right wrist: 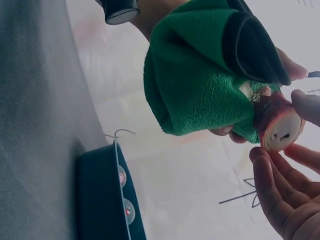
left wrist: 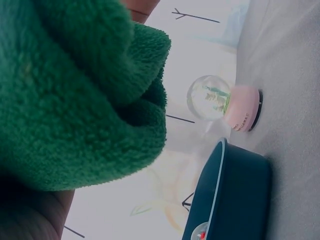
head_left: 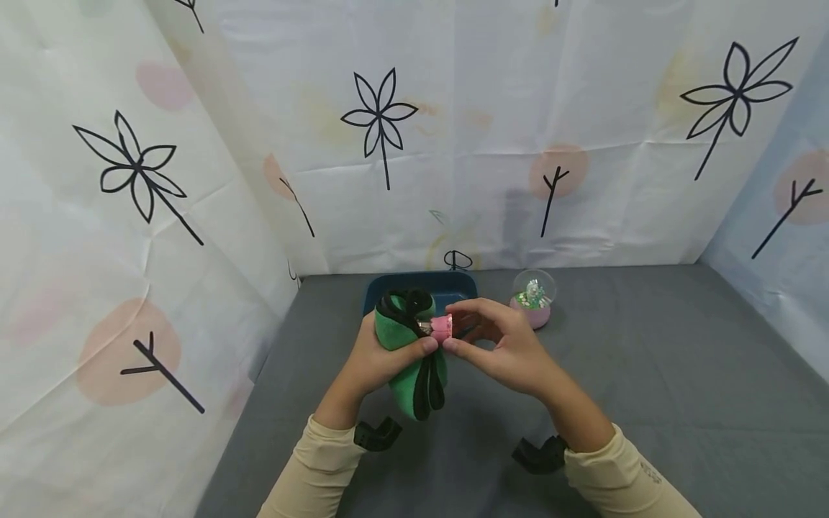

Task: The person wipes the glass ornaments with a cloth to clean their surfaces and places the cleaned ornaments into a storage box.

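While the left hand grips a green cloth with black edging bunched about a small pink-based ornament, the right hand pinches the ornament's base between thumb and fingertips. The ornament is held up over the worktop, lying sideways with its pale underside toward the right; the cloth hides much of its other end. On the far side of the hands stands a dark blue tub; in the right wrist view, two clear domes show inside its rim. To the tub's right, a snow globe stands upright on its pink base. White fabric printed with black flowers hangs along the far side.
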Tool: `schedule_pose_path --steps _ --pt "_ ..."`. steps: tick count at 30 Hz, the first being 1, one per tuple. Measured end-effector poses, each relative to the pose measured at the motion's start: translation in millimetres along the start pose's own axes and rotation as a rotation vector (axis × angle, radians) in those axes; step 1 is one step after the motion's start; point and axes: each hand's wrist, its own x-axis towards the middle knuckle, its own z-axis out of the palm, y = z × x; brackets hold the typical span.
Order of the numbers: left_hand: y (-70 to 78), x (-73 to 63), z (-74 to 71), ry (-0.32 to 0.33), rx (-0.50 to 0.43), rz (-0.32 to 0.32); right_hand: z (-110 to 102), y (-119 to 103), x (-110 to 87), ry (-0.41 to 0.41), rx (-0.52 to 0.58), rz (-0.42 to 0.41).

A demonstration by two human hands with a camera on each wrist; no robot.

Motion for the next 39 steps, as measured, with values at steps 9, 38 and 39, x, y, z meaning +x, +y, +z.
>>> schedule_pose_path --steps 9,38,39 --pt "-0.1 -0.5 -0.6 0.021 0.0 0.004 1 -2 0.4 0.012 0.01 0.011" --pt "4.4 -0.3 -0.9 0.0 -0.009 0.017 -1 9 5.2 0.077 -0.149 -0.413" --pt "4.4 -0.4 -0.6 -0.006 -0.007 0.016 -1 9 4.6 0.072 -0.135 -0.395"
